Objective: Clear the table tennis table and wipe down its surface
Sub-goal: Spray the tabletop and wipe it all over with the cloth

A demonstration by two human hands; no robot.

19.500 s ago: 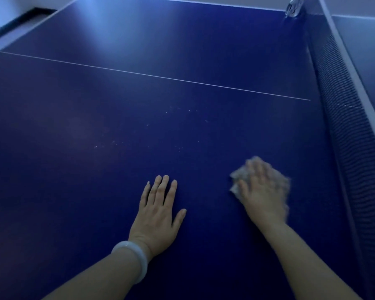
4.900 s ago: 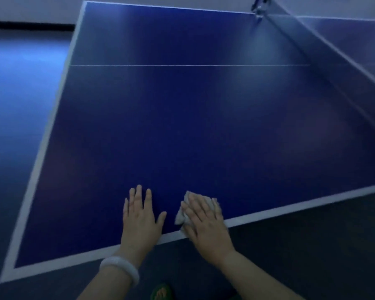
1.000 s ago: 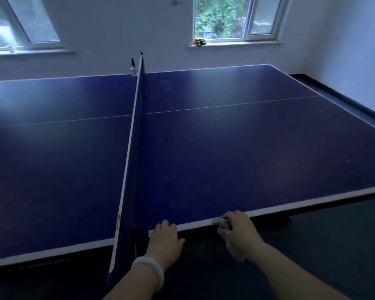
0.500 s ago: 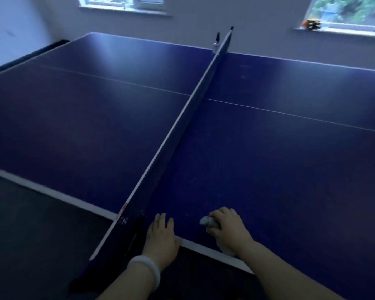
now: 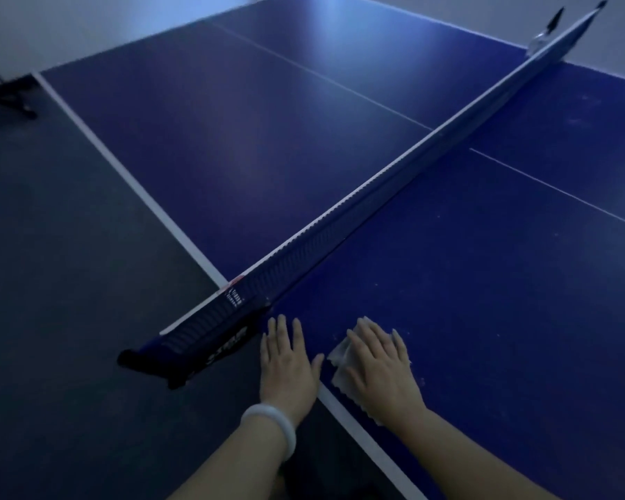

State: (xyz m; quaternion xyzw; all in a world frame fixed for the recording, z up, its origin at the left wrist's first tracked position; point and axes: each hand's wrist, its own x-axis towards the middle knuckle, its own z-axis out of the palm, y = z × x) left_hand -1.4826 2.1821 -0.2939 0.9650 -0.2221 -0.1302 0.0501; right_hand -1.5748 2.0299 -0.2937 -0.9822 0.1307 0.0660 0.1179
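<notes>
Pale cloth (image 5: 340, 359) lies at the bench (image 5: 484, 283) edge beside the net (image 5: 340, 214), pressed under the flat right hand (image 5: 379, 366); left hand (image 5: 285, 359) rests released. Wiping step; next probably sweeps outward along the net

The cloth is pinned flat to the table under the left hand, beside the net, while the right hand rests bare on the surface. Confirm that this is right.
Not quite: the hands are swapped. The head view shows the cloth flat under the right hand, while the left hand rests bare on the table, beside the net.
</notes>
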